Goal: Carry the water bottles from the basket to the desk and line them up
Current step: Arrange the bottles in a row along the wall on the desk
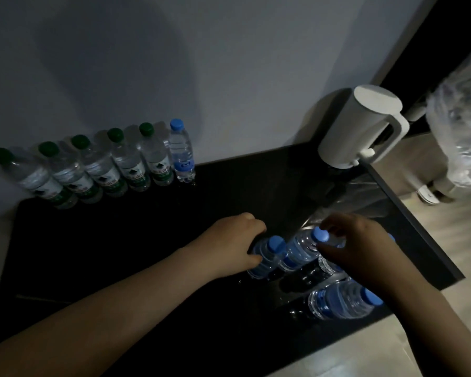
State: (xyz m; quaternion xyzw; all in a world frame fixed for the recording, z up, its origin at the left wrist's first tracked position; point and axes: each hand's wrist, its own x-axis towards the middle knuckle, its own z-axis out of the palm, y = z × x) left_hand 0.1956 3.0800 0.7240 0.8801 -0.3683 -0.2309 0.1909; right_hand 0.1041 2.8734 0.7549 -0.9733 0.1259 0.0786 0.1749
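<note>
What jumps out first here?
At the front of the black desk, the left hand grips a blue-capped bottle and the right hand holds the neighbouring bottle near its cap. Against the wall stands a row of green-capped bottles, closed by a blue-capped end bottle; a white kettle sits rear right.

black flat desk top (125, 240): smooth and glossy; reflections noted near its right edge. green-capped bottles of clear plastic (128, 161): glossy walls, printed film labels. blue-capped bottles of clear plastic (340, 300): ribbed, shiny. white cylindrical kettle (362, 126): smooth matt plastic. crumpled transparent plastic bag (462, 126): creased, glinting film. pale wall (201, 63): matt, even. pale floor (452, 240): wood-look, satin sheen recorded.
</note>
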